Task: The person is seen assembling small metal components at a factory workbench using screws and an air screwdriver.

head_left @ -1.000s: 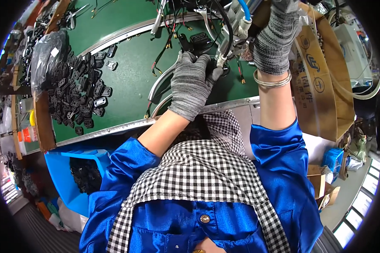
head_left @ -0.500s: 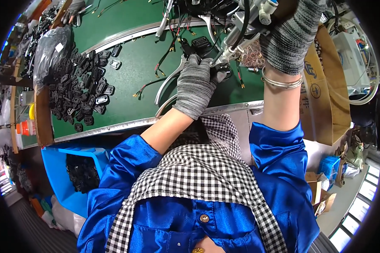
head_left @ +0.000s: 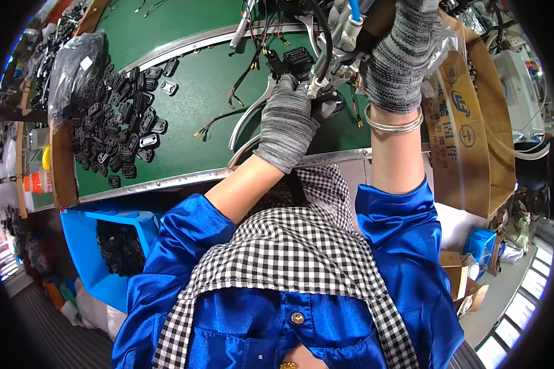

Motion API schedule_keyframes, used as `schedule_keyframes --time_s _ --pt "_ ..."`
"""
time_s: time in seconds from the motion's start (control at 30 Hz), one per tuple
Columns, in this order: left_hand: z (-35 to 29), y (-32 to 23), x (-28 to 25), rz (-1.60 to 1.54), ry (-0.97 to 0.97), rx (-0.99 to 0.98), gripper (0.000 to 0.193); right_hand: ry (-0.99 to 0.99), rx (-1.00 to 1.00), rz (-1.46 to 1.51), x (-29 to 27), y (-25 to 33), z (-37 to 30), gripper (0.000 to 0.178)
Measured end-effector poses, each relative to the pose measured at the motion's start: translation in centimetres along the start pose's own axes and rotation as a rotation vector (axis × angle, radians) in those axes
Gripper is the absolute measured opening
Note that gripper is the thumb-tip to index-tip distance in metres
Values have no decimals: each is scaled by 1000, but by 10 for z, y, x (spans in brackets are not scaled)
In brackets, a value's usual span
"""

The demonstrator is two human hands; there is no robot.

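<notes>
My left hand (head_left: 286, 117), in a grey knitted glove, is closed on a brake lever (head_left: 250, 120) with a curved silver blade and a black clamp end. The lever lies low over the green bench. My right hand (head_left: 397, 67), gloved too and raised at the upper right, wraps round a silver air screwdriver (head_left: 349, 38) with a blue hose. Its lower end comes down beside my left fingertips; the exact contact point is hidden. A black rectangular part (head_left: 298, 56) lies just beyond my left hand. Thin wires with brass-coloured ends (head_left: 206, 130) lie around the lever.
Several small black plastic parts (head_left: 120, 123) are heaped on the bench's left side, next to a dark plastic bag (head_left: 74, 77). A brown printed paper sack (head_left: 474, 135) stands at the right. A blue bin (head_left: 86, 258) sits below the bench's metal edge (head_left: 160, 182).
My right hand and the air screwdriver have shifted left, closer to my left hand. My left hand keeps its hold on the brake lever, nearly in place.
</notes>
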State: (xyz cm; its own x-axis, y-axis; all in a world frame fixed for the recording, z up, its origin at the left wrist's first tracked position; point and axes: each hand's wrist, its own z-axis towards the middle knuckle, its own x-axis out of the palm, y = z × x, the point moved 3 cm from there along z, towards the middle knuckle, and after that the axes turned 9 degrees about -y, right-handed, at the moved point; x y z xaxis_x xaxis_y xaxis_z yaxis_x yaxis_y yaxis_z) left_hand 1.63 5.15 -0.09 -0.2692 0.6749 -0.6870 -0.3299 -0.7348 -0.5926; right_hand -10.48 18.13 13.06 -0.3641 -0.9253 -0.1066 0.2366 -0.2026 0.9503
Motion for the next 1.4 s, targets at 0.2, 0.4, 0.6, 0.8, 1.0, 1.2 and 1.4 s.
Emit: schedule_keyframes --time_s 0.2,0.4,0.6,0.8,1.0,1.2,1.4 --pt "-5 1 -1 -15 -68 60 53 -1 16 -10 2 3 -7 26" --pt "-1 4 -2 -8 -134 47 54 10 9 0 9 14 -12 26" --pt "-3 -2 -15 -27 -71 14 55 16 -31 29 15 35 -3 26" --pt "36 17 -36 100 -191 -113 53 -13 -48 34 12 47 9 26" --pt "55 34 -18 185 -78 -195 47 -15 -41 27 22 45 24 26" --pt "57 33 -20 186 -20 -209 42 -18 -10 7 29 35 26 26" --pt "57 37 -18 170 -29 -179 40 -14 5 -10 34 33 23 26"
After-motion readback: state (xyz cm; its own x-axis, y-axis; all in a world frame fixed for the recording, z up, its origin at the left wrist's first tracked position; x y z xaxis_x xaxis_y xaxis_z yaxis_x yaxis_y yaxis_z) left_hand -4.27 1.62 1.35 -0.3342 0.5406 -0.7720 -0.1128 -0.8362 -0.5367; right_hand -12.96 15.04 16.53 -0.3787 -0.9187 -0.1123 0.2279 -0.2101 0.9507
